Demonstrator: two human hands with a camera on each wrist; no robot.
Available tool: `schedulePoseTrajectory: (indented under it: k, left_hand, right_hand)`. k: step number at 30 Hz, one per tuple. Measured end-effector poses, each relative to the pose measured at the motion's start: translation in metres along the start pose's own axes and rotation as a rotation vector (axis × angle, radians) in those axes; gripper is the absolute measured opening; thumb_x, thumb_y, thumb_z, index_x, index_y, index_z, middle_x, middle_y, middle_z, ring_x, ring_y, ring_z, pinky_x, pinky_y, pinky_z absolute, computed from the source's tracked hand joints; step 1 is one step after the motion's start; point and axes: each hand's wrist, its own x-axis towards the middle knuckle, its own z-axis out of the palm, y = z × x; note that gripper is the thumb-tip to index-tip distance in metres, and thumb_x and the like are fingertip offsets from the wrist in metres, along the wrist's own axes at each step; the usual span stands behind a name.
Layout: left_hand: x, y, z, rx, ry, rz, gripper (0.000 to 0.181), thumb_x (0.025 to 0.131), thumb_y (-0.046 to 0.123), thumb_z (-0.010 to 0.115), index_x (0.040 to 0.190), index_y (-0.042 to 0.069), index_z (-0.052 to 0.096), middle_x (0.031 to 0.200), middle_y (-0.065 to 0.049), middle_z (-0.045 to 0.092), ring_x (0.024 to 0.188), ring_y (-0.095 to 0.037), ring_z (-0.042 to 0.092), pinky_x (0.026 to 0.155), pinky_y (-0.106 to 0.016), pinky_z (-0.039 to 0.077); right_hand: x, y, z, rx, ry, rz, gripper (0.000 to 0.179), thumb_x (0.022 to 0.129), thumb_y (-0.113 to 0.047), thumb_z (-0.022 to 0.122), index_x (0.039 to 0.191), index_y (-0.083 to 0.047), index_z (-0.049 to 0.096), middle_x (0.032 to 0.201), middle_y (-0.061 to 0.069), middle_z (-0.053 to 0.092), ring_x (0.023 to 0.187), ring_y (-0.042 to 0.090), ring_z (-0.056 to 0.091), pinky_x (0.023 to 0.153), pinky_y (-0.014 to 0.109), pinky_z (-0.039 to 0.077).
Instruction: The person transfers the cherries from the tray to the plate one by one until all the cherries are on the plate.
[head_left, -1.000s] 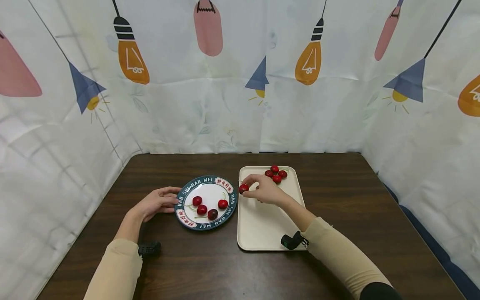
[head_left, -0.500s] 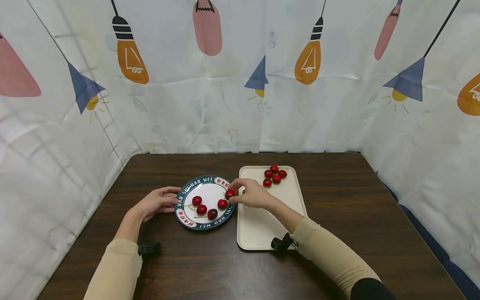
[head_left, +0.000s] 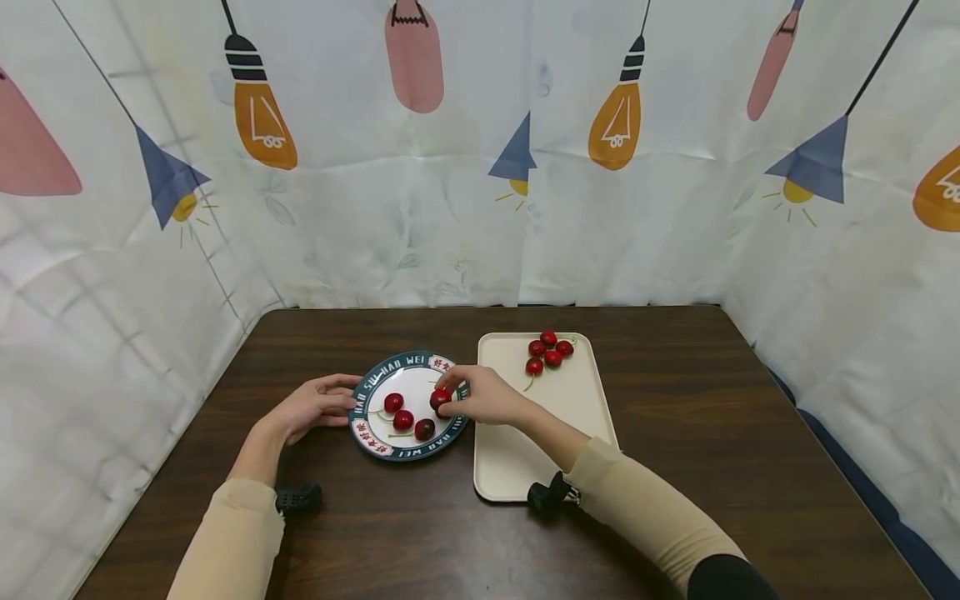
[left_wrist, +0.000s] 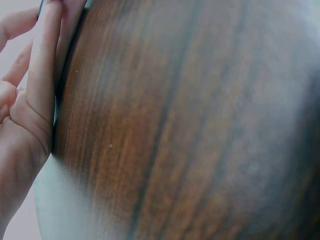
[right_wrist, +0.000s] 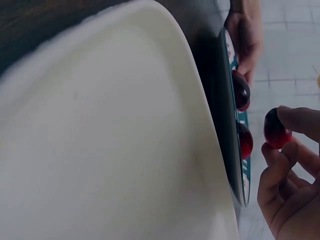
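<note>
Right grip (head_left: 483, 398) pinching a red cherry (head_left: 440, 398) over the plate (head_left: 416, 383).
Thumb and fingers are drawn in to the fruit's width; the left grip (head_left: 318, 406), fingers loosely extended, touches the plate's left rim. More cherries (head_left: 403, 419) lie on the plate, and five tray cherries (head_left: 552, 358) cluster toward the far end of the cream tray (head_left: 513, 462), just beside it on the dark worktop (head_left: 375, 533).

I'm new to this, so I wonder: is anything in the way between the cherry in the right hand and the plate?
Possibly one thing: another cherry lies on the plate close beneath the held cherry, partly hidden in the head view, and might block a straight way down. Nothing else visible stands between.
</note>
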Motion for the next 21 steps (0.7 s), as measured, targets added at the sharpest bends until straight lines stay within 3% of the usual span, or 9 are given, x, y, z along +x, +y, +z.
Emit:
schedulePoseTrajectory:
  k: [10, 21]
  left_hand:
    - [0.0016, -0.0003, 0.0002, -0.007, 0.0, -0.002, 0.063, 0.1, 0.022, 0.069, 0.154, 0.003, 0.042, 0.135, -0.021, 0.056, 0.101, -0.028, 0.066, 0.09, -0.036, 0.059]
    - [0.0006, -0.0013, 0.0003, 0.006, 0.0, 0.002, 0.064, 0.1, 0.024, 0.069, 0.155, 0.005, 0.042, 0.138, -0.021, 0.054, 0.103, -0.027, 0.065, 0.09, -0.035, 0.058]
  right_hand:
    - [0.0033, -0.0064, 0.0062, -0.005, -0.031, 0.0, 0.033, 0.09, -0.023, 0.079, 0.12, -0.013, 0.069, 0.109, -0.001, 0.07, 0.099, 0.017, 0.061, 0.078, 0.024, 0.054]
    - [-0.0017, 0.0028, 0.0001, -0.005, -0.007, -0.017, 0.035, 0.091, -0.023, 0.078, 0.122, -0.007, 0.069, 0.11, 0.003, 0.07, 0.105, 0.025, 0.063, 0.077, 0.027, 0.054]
